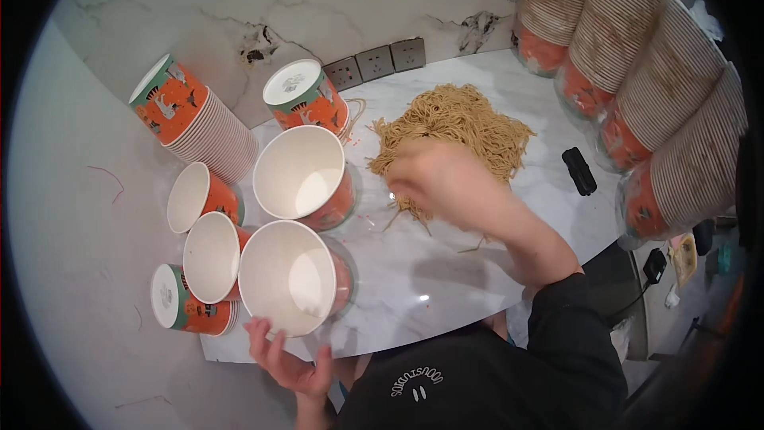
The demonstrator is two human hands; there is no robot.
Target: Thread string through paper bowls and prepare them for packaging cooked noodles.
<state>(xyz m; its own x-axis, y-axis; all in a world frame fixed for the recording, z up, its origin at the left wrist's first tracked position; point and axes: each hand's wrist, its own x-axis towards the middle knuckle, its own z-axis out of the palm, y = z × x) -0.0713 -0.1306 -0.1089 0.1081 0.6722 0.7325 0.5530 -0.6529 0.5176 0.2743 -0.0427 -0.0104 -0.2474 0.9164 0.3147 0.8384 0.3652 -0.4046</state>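
Note:
A loose heap of tan noodles point(469, 123) lies on the table, with a few stray strands at its near edge. My right hand point(434, 179) is over the heap's near left side, fingers curled downward and slightly blurred; what they pinch, if anything, is hidden. At the front left, my left hand point(290, 362) has its fingers spread and palm turned up. It is at the near rim of a large white-lined paper tub point(274, 279), and whether it touches is unclear. Behind that tub stands another open tub point(286, 171). Both interiors look bare.
Smaller open paper cups point(187, 199) and an overturned cup stack point(187, 302) stand at the left. Farther back are a tall stack point(211, 139) and an overturned tub point(306, 95). Wrapped tub stacks point(629, 40) line the right. A black object point(578, 171) lies near them. Sockets point(374, 64) line the wall.

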